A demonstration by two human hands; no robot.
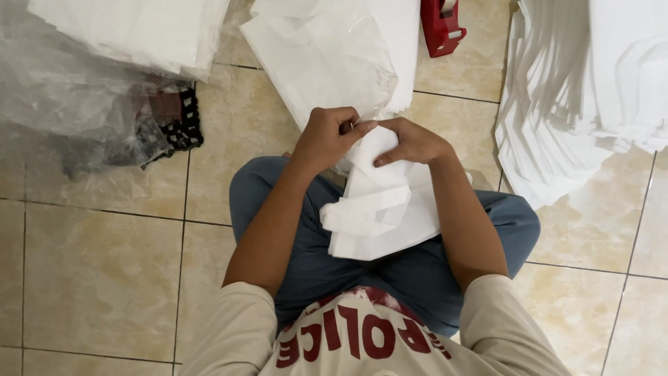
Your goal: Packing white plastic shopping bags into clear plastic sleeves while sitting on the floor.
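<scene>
The folded white cloth piece (pixel 379 209) lies in the person's lap, over the blue-jeaned legs (pixel 515 223), with its upper end raised between both hands. The left hand (pixel 327 136) has its fingers curled together and pinched on the top edge of the cloth, thumb pressing against the fabric; the right hand (pixel 414 143) is likewise closed on the same edge, fingertips tucked under and thumb on top, so the two hands touch or nearly touch at the middle. To handle this step well, I judge the grip should stay at the very edge, with both thumbs level, so the layers line up and no corner slips out. The lower folds rest loose on the lap and could unroll if the piece is lifted too quickly. Just beyond the hands lies a pile of white sheets in clear plastic (pixel 334 56); a tall stack of white pieces (pixel 557 104) sits to the right, and a red tape dispenser (pixel 440 26) stands on the tiled floor (pixel 97 264)
</scene>
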